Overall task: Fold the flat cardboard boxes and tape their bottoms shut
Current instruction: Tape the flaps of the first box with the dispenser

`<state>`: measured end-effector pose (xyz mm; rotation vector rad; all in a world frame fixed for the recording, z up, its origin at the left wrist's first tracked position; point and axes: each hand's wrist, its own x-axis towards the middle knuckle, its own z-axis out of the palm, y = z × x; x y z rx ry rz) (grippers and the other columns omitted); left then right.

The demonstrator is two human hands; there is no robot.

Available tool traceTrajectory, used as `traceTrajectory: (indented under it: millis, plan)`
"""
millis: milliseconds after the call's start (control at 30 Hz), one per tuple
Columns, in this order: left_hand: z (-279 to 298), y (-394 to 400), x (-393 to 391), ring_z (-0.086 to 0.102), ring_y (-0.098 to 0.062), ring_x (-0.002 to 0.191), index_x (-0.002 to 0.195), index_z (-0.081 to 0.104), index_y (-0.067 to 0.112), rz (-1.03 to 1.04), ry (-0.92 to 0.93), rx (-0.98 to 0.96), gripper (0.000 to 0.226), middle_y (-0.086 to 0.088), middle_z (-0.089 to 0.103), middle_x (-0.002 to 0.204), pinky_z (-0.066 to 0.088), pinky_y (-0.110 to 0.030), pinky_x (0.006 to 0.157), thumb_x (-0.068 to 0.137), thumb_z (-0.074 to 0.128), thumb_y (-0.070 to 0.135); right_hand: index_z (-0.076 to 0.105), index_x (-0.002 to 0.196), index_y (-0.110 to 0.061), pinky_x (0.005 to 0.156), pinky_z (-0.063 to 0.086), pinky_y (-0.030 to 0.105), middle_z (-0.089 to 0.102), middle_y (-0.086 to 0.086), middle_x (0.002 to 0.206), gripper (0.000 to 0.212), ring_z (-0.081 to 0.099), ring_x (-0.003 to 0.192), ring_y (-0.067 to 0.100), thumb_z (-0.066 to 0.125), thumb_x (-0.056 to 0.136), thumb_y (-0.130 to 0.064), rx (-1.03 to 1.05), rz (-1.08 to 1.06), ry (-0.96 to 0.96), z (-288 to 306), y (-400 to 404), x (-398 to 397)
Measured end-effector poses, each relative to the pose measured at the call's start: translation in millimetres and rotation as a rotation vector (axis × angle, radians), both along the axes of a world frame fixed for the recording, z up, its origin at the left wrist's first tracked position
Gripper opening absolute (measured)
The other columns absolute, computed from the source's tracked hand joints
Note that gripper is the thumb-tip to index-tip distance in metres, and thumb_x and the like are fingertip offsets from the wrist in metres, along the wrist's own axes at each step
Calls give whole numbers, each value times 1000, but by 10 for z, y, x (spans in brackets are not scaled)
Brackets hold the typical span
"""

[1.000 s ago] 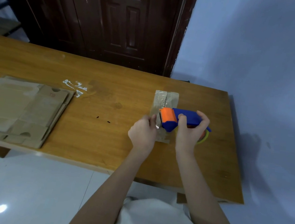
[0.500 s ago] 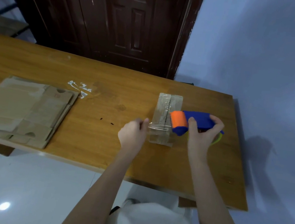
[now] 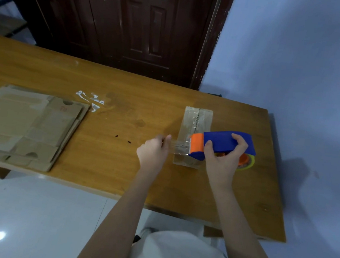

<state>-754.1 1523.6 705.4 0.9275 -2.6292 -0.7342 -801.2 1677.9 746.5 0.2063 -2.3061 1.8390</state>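
Note:
A small folded cardboard box (image 3: 195,121) stands on the wooden table (image 3: 118,156), its top flaps covered with clear tape along the seam. My right hand (image 3: 223,159) grips a blue and orange tape dispenser (image 3: 223,144) held over the box's near end. A strip of clear tape (image 3: 179,147) stretches left from the dispenser's orange mouth. My left hand (image 3: 153,150) pinches the free end of that strip, just left of the box.
A stack of flat cardboard boxes (image 3: 24,123) lies at the table's left. Scraps of clear tape (image 3: 91,100) stick to the tabletop beside it. A dark wooden door (image 3: 122,20) stands behind the table and a blue wall (image 3: 301,59) runs along the right.
My left hand has drawn the tape end leftward away from the dispenser, so a longer strip now spans the box's near end. The right hand keeps the dispenser over the box.

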Motion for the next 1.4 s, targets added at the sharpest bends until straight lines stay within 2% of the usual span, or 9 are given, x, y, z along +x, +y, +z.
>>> traceTrajectory:
  millis: [133, 267, 400, 467, 567, 767, 1067, 1300, 1400]
  plan:
    - [-59, 4, -71, 62, -32, 73, 92, 61, 7, -5, 24, 102, 46, -11, 65, 78, 33, -28, 51, 99, 37, 45, 34, 132, -16, 66, 50, 14, 52, 1, 113, 62, 59, 81, 1, 69, 82, -8, -193, -147, -105, 55, 11, -83]
    - [-72, -80, -190, 62, -29, 77, 89, 62, 11, 1, -11, 208, 48, -7, 66, 80, 46, -33, 64, 97, 37, 51, 31, 135, -20, 69, 49, 10, 41, -20, 111, 67, 56, 91, -2, 71, 82, -10, 16, -42, -16, -16, 36, -24]
    - [-161, -124, -118, 62, -23, 72, 84, 63, 16, -4, 27, 231, 46, -2, 67, 74, 46, -30, 62, 96, 37, 52, 32, 135, -12, 69, 49, 10, 45, -16, 108, 65, 56, 89, -8, 70, 83, -7, 132, 7, 63, -46, -40, 7]
    - [-188, -169, -123, 62, -22, 67, 78, 63, 15, 13, 40, 228, 49, -2, 66, 68, 46, -31, 59, 95, 38, 53, 35, 134, -9, 68, 50, 12, 48, -5, 107, 63, 58, 87, -1, 71, 82, -8, 216, 39, 102, -82, -104, 34]
    - [-223, -187, -151, 61, -19, 61, 72, 62, 15, 19, 35, 234, 56, -1, 65, 63, 49, -32, 58, 91, 38, 62, 37, 133, -8, 67, 55, 28, 51, 12, 111, 61, 59, 87, 17, 71, 82, -16, 336, 54, 172, -129, -137, 39]
    - [-320, -185, -173, 61, -18, 61, 73, 63, 14, -26, 22, 222, 54, 0, 65, 64, 48, -32, 57, 94, 38, 58, 38, 132, -7, 64, 57, 43, 52, 15, 109, 60, 59, 89, 25, 67, 82, -21, 392, 46, 208, -185, -144, 15]
    - [-396, -224, -223, 60, -19, 60, 76, 62, 14, -32, -6, 208, 52, 0, 64, 65, 47, -33, 57, 96, 36, 54, 30, 129, -23, 59, 55, 40, 56, 20, 106, 55, 60, 87, 28, 56, 82, -37, 509, 66, 271, -174, -250, -37]
    - [-440, -137, -248, 61, -21, 65, 78, 62, 13, -21, -36, 205, 50, -1, 65, 69, 45, -31, 57, 97, 37, 52, 31, 126, -22, 57, 52, 38, 58, 22, 103, 56, 60, 81, 31, 62, 80, -22, 614, 104, 310, -198, -296, -94]
    - [-440, -75, -252, 54, -18, 61, 78, 59, 12, -7, -54, 190, 48, 0, 63, 70, 35, -28, 54, 97, 37, 50, 32, 126, -19, 57, 53, 39, 58, 26, 102, 57, 60, 80, 34, 65, 79, -16, 666, 113, 361, -199, -291, -86]
